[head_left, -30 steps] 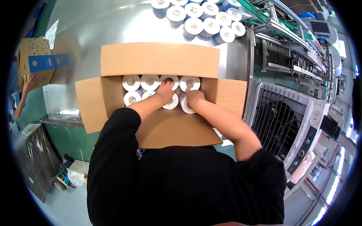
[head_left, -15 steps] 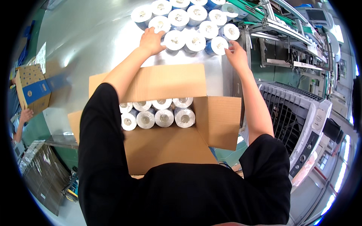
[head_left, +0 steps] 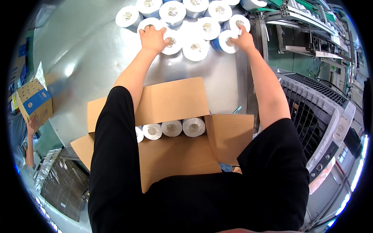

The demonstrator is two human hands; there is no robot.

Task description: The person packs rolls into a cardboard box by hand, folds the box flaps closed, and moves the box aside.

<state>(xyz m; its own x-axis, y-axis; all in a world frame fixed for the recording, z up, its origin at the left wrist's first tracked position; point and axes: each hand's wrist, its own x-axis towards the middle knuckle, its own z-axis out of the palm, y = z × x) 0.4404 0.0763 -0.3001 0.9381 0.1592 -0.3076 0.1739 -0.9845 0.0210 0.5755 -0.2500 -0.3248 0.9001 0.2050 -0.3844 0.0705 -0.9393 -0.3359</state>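
A person in black sleeves [head_left: 116,147] works over an open carton [head_left: 175,157], inside which a row of white rolls [head_left: 171,128] shows along the far side, the leftmost partly behind an arm. Just past the carton's far flap, on the metal surface [head_left: 89,58], the left hand [head_left: 152,38] spreads across a touching pair of rolls [head_left: 174,46], fingertips at one centre, thumb at the other; beyond the carton's right end, the right hand [head_left: 243,38] spans a second pair [head_left: 225,44] likewise. Whether either grip has tightened cannot be told. The step appears to be taking hold; a lift would call for fingers and thumbs set firmly in the centres, each pair clearing the close-packed rolls [head_left: 172,13] standing farther beyond the carton.
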